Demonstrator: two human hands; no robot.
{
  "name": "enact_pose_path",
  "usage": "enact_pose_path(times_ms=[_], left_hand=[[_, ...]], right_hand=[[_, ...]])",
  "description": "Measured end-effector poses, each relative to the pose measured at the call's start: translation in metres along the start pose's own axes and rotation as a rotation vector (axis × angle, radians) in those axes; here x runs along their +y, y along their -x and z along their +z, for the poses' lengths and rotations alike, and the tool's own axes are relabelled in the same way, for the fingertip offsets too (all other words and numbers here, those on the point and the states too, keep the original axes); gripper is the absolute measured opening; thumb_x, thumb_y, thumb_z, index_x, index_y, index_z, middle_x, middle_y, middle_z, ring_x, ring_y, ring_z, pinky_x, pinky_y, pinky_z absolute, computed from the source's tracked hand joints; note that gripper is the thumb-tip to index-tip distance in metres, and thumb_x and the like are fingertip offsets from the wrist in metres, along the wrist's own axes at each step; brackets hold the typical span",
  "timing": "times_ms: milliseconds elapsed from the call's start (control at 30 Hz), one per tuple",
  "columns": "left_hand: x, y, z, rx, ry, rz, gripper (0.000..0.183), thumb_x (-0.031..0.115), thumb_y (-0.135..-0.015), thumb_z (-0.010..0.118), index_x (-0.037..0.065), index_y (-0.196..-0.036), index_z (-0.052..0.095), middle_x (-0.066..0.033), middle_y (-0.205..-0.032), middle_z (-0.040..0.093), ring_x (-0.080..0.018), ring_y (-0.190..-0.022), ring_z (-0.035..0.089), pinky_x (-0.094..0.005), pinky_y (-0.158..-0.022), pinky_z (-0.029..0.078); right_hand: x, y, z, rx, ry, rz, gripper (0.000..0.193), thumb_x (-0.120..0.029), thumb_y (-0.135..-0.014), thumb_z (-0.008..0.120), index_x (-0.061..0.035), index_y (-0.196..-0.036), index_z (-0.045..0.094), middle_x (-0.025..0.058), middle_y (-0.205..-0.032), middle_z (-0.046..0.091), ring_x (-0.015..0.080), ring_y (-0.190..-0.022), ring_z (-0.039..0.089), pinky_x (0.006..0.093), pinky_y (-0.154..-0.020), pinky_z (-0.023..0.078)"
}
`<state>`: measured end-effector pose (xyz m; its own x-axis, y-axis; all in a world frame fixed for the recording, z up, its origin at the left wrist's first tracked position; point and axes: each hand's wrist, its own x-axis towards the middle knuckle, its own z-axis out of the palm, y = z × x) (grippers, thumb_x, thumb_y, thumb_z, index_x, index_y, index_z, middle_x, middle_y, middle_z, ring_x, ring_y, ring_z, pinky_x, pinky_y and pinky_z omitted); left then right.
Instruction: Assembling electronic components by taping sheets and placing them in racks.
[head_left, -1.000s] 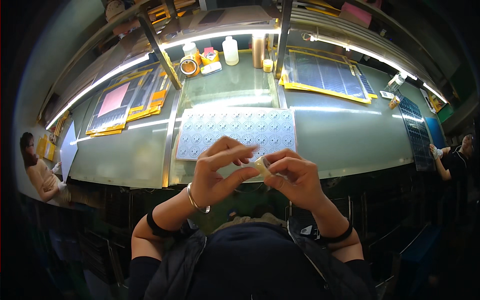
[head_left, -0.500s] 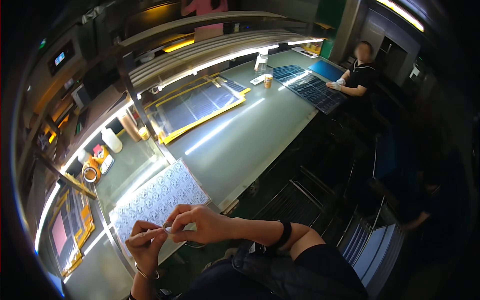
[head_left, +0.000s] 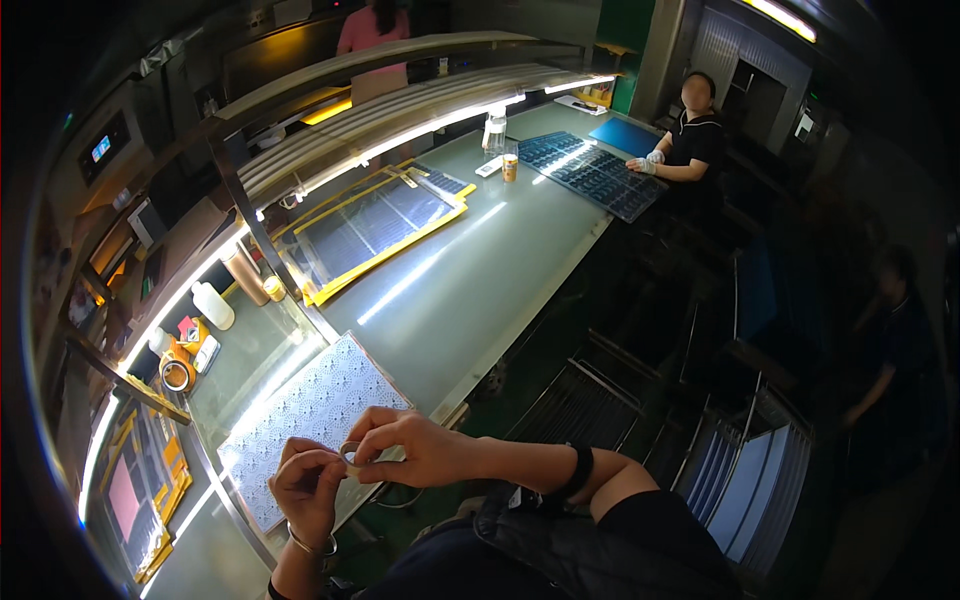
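Step in hand, judged: fingering the rim of a small pale roll [head_left: 352,466] at 7 o'clock; right hand [head_left: 408,446] grips it; left hand [head_left: 306,482] bunched alongside, its hold unclear; patterned sheet [head_left: 312,405] toward 11 o'clock; next move seemingly calls for steady right-hand pressure.

Tube lights [head_left: 440,131] glare off the table [head_left: 480,300]; the dark right seems blurred.

No text, number or sign can be read. The lit screen [head_left: 101,149] at upper left is too small to make out, as are any markings on the small brownish container [head_left: 510,168] on the worktop [head_left: 455,270].
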<state>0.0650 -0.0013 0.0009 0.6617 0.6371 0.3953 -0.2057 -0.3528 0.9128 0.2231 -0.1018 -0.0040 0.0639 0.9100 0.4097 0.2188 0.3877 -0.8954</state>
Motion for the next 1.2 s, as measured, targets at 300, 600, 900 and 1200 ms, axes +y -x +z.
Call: enact_pose_path(times_ms=[300, 600, 900, 1200], left_hand=[[0.001, 0.0, 0.007, -0.001, 0.019, -0.085, 0.005, -0.001, -0.077, 0.058, -0.002, -0.077, 0.054, -0.0063, -0.082, 0.048, -0.01, -0.066, 0.049, -0.0208, -0.055, 0.043], [-0.012, 0.001, 0.016, 0.144, -0.693, 0.454, 0.013, -0.004, -0.072, 0.056, 0.0, -0.083, 0.05, -0.0098, -0.08, 0.048, -0.0193, -0.071, 0.048, -0.0292, -0.064, 0.04], [-0.022, -0.009, 0.013, -0.031, 0.091, -0.225, 0.017, -0.006, -0.067, 0.067, -0.003, -0.083, 0.065, -0.0088, -0.083, 0.058, -0.0142, -0.073, 0.056, -0.0221, -0.064, 0.046], [-0.068, -0.008, 0.034, -0.079, 0.063, -0.328, 0.007, -0.004, -0.07, 0.064, -0.003, -0.077, 0.064, -0.011, -0.08, 0.061, -0.0154, -0.072, 0.056, -0.0241, -0.064, 0.045]], right_hand=[[0.006, 0.003, 0.0, 0.015, 0.008, -0.016, 0.014, -0.011, -0.073, 0.069, -0.0029, -0.081, 0.063, 0.0094, -0.093, 0.054, 0.0203, -0.091, 0.054, 0.0305, -0.079, 0.043], [0.01, 0.0, -0.007, -0.033, 0.072, 0.089, 0.018, -0.018, -0.075, 0.067, -0.0016, -0.073, 0.059, 0.0101, -0.09, 0.055, 0.0207, -0.089, 0.053, 0.0316, -0.078, 0.042], [0.022, 0.007, -0.017, -0.026, 0.026, 0.11, 0.016, -0.018, -0.076, 0.067, -0.0024, -0.076, 0.061, 0.0087, -0.089, 0.054, 0.0193, -0.089, 0.051, 0.0308, -0.079, 0.04], [0.057, 0.027, -0.031, -0.017, -0.093, 0.262, 0.012, -0.014, -0.074, 0.068, -0.0039, -0.077, 0.062, 0.0089, -0.091, 0.053, 0.02, -0.087, 0.052, 0.0286, -0.075, 0.042]])
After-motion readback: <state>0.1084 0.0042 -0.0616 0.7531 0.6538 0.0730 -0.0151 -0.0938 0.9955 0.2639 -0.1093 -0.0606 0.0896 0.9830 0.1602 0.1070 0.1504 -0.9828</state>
